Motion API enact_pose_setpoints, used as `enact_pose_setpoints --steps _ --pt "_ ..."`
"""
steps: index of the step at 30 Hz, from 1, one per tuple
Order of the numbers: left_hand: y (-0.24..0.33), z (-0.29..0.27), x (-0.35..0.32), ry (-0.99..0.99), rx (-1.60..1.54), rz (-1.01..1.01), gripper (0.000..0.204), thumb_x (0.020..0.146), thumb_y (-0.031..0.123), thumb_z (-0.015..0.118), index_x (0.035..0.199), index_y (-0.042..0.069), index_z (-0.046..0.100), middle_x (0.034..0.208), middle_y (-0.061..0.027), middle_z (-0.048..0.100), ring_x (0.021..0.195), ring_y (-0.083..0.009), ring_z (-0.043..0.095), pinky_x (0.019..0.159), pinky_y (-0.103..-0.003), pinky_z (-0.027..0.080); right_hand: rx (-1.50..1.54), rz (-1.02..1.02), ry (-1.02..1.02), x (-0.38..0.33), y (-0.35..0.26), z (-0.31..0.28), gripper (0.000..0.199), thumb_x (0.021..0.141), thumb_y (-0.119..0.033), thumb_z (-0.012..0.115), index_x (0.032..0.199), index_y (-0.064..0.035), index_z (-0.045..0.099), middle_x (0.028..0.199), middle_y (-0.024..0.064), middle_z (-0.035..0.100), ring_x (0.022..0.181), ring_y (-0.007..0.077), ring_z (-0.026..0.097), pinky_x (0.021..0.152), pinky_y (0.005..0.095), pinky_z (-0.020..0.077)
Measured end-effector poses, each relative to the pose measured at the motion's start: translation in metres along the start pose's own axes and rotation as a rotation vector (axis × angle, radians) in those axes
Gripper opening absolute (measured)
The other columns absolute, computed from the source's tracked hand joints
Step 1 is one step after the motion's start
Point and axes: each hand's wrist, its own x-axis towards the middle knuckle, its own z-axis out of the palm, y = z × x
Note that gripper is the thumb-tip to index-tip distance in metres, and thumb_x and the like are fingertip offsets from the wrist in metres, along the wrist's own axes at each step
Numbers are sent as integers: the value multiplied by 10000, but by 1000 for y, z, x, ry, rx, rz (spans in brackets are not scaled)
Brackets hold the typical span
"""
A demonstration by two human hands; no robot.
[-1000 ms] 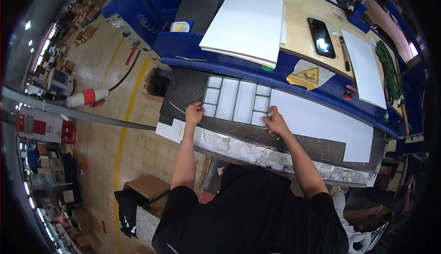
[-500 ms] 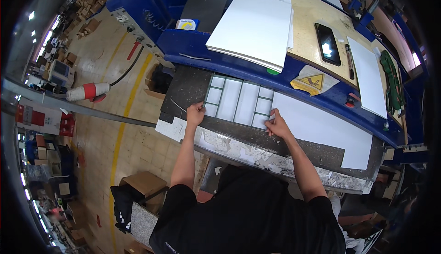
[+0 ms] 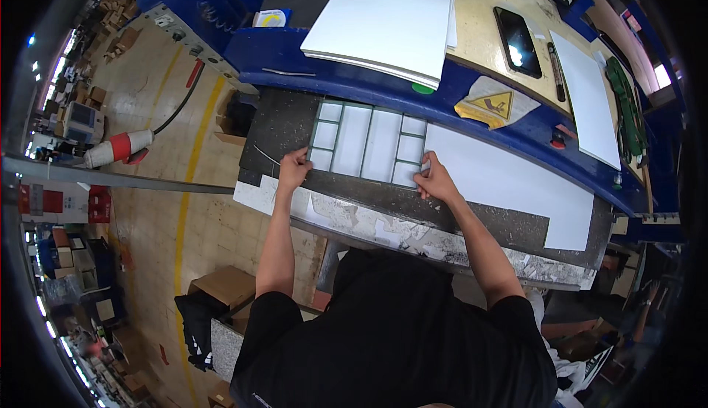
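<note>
A cutting die (image 3: 366, 142), a flat frame of thin green-edged strips split into several rectangular cells, lies over white sheet material on a dark work board. White shows through its cells. My left hand (image 3: 294, 169) holds the die's left edge near the front corner, fingers closed on it. At the opposite side, my right hand (image 3: 435, 178) pinches the right edge near the front corner. Part of each hand's fingertips is hidden. From beneath the die, the white sheet (image 3: 509, 187) stretches to the right across the board.
Behind the board runs a blue machine beam (image 3: 354, 76) with a yellow warning label (image 3: 493, 104) and a red button (image 3: 557, 139). Above it are stacked white sheets (image 3: 383, 21), a phone (image 3: 518, 41), a marker (image 3: 556, 72) and green straps (image 3: 625, 113). White scraps (image 3: 354, 215) cover the front ledge.
The whole view has shifted, so the bench and both hands sit slightly higher and further left in the picture. Both hands stay on the die, which keeps its place on the board.
</note>
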Motion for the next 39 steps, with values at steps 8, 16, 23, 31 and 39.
enact_pose_setpoints --steps 8,16,23,31,39 --pt "-14 -10 -1 -107 -182 -28 555 703 -52 690 1234 100 628 789 -8 533 698 -83 517 681 -221 439 13 -2 -67 -2 -1 2 335 853 -58 606 997 -63 303 567 84 561 413 152 553 349 275 415" --pt "23 -14 -5 -22 -12 113 544 701 -68 651 1224 81 630 741 -10 455 679 -105 477 651 -230 415 -23 -38 -25 -6 6 4 309 858 -59 593 947 -60 297 557 76 541 414 149 554 348 277 427" --pt "11 -7 -9 19 47 144 501 713 -54 661 1202 57 638 762 -44 494 695 -121 515 660 -242 437 -65 -110 46 -9 13 9 309 835 -72 606 921 -60 310 559 70 532 417 148 556 350 285 434" --pt "0 2 -7 53 -2 93 468 749 -21 665 1210 49 629 849 -64 593 754 -129 570 703 -247 460 -57 -96 73 -8 12 9 295 834 -68 602 913 -69 318 558 59 518 422 123 518 350 276 416" --pt "-8 7 -10 86 -69 111 439 760 -22 654 1196 27 633 1012 -85 628 863 -144 592 782 -251 474 19 -103 72 -8 15 10 283 842 -59 598 922 -83 328 559 44 505 410 107 486 334 259 349"
